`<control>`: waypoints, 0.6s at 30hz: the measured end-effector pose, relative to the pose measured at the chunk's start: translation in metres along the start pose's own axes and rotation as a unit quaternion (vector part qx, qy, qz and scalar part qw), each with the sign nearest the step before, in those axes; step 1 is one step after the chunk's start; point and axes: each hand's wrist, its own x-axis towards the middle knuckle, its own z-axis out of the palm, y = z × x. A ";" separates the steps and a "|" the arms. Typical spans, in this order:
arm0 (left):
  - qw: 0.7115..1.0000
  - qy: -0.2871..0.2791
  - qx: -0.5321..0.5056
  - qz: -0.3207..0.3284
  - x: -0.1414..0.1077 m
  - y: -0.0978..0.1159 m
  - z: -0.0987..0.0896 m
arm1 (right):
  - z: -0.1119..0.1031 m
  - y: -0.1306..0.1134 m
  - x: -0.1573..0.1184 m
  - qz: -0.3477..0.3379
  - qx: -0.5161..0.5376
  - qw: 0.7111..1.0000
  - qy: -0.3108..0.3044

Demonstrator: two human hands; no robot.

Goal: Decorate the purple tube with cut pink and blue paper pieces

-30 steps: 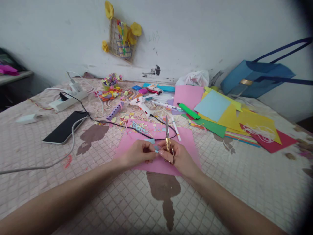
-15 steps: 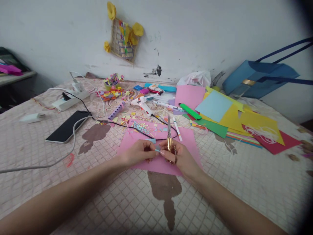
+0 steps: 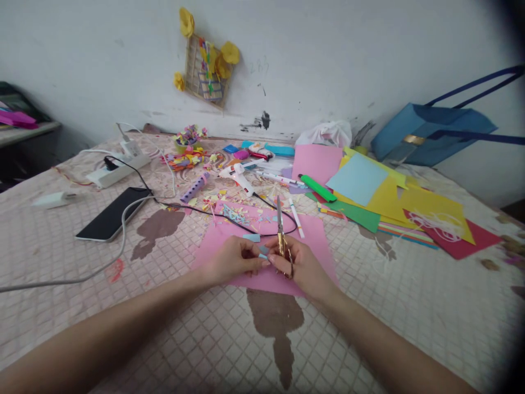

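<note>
At far left, a black phone [image 3: 114, 214] lies on the patterned tablecloth [image 3: 172, 339], its long axis running from near left to far right. Right of it, a purple dotted tube [image 3: 194, 187] slants the same way. The left hand [image 3: 238, 259] is narrowed to a pinch, fingertips closed on a small light blue paper piece [image 3: 263, 256]. This piece sits between the two hands, above the pink sheet [image 3: 262, 282]; its long axis appears to run roughly crosswise, though fingers cover part of it. Just beyond the fingers, a blue paper strip [image 3: 251, 238] lies crosswise on the sheet. The scissors [image 3: 280, 224] are held in the right hand [image 3: 297, 264], blades pointing away from the person toward the wall, the long axis leaning slightly left at the tip. Gold handles sit among the curled fingers; thumb and forefinger are narrowed close to the small piece, contact not clearly visible. Farther right, a white marker [image 3: 296, 218] and a green marker [image 3: 317, 187] both slant from far left to near right.
</note>
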 end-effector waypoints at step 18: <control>0.953 0.103 0.281 0.037 0.003 0.002 -0.038 | -0.013 0.002 0.009 -0.012 -0.030 0.998 0.059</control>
